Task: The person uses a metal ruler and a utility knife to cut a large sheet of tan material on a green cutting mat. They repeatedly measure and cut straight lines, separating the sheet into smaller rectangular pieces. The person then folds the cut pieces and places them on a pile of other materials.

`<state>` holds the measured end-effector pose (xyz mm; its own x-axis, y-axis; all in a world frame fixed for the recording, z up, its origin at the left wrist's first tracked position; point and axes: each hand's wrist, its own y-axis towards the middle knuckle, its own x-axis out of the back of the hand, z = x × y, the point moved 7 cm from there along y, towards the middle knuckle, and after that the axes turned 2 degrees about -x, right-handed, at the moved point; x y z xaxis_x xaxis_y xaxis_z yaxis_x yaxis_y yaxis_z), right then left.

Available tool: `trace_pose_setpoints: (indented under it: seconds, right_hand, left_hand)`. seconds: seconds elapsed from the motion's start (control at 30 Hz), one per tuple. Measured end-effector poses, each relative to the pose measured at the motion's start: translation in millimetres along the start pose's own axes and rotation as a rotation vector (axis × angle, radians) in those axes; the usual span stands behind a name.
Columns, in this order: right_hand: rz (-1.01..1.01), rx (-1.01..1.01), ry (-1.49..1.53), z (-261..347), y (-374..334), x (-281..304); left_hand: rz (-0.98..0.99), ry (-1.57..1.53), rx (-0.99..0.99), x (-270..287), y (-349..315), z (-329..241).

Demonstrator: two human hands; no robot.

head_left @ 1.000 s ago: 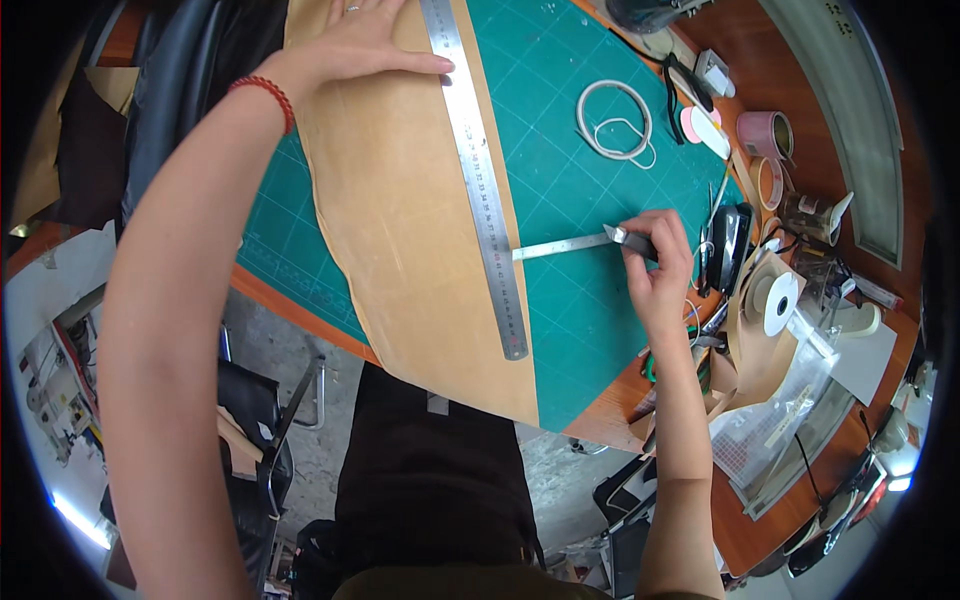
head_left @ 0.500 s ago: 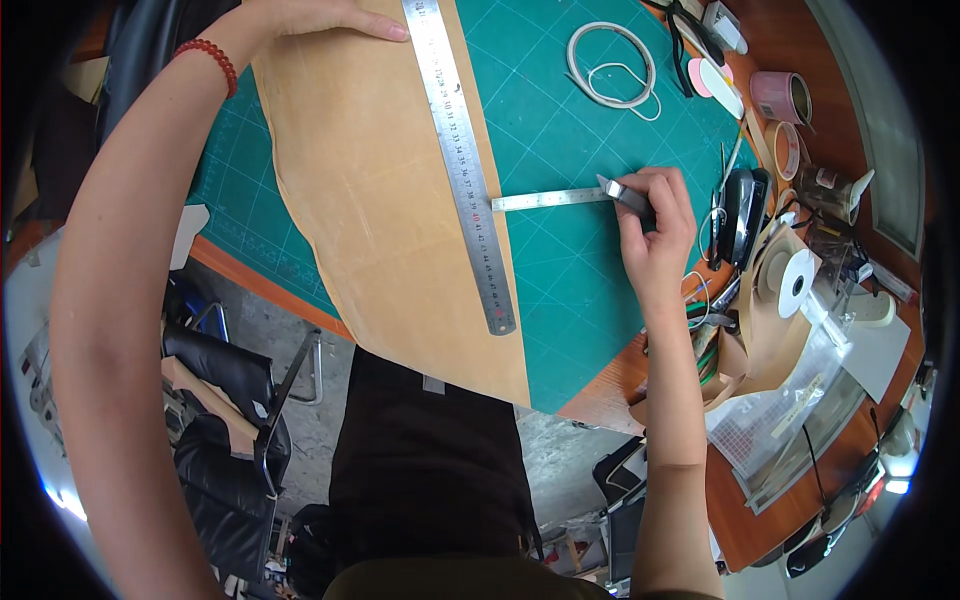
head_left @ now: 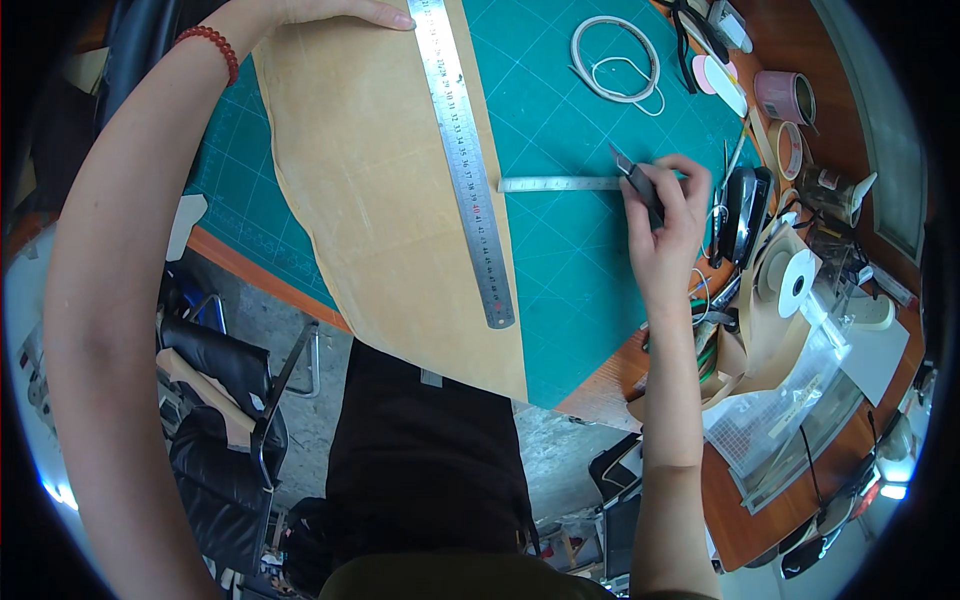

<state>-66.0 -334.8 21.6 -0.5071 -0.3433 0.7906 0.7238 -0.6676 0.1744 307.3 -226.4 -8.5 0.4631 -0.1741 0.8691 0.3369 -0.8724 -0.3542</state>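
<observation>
A large piece of tan leather (head_left: 380,180) lies on the green cutting mat (head_left: 570,280). A long steel ruler (head_left: 465,170) rests along its right side, slightly in from the edge. At the top, my left hand (head_left: 345,10) lies on the leather, thumb stretched out to the long ruler; its other fingers are partly out of view. My right hand (head_left: 668,225) is closed around a utility knife (head_left: 642,188), blade bare and pointing up-left. A short steel ruler (head_left: 560,184) runs from the leather's edge to my right fingers; whether they grip it is unclear.
A coil of pale cord (head_left: 615,60) lies at the far side of the mat. Along the right are a black stapler (head_left: 742,215), a pink can (head_left: 783,97), a tape roll (head_left: 787,150), a white spool (head_left: 796,283) and plastic sheets. A black chair (head_left: 220,370) stands lower left.
My right hand has moved a little right, and the knife blade has lifted away from the short ruler. The short ruler's left end has drawn back from the leather to its edge.
</observation>
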Motion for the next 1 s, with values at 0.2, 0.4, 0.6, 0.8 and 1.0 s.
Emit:
trace_pose_setpoints:
  seconds: [0.2,0.4,0.6,0.8,1.0]
  right_hand:
    - [0.310,-0.142,0.105,64,-105,-36]
    - [0.289,-0.342,0.039,79,-126,-51]
    - [0.262,-0.408,0.081,75,-122,-50]
    - [0.257,-0.472,0.030,78,-128,-50]
    - [0.228,-0.467,0.001,81,-127,-51]
  left_hand:
    - [-0.023,-0.048,-0.084,-5,7,-3]
    - [-0.057,-0.002,-0.055,-2,2,3]
    - [-0.050,0.024,-0.035,-3,3,0]
    - [-0.048,-0.024,-0.024,-3,2,0]
    - [-0.056,0.021,-0.002,0,-2,-5]
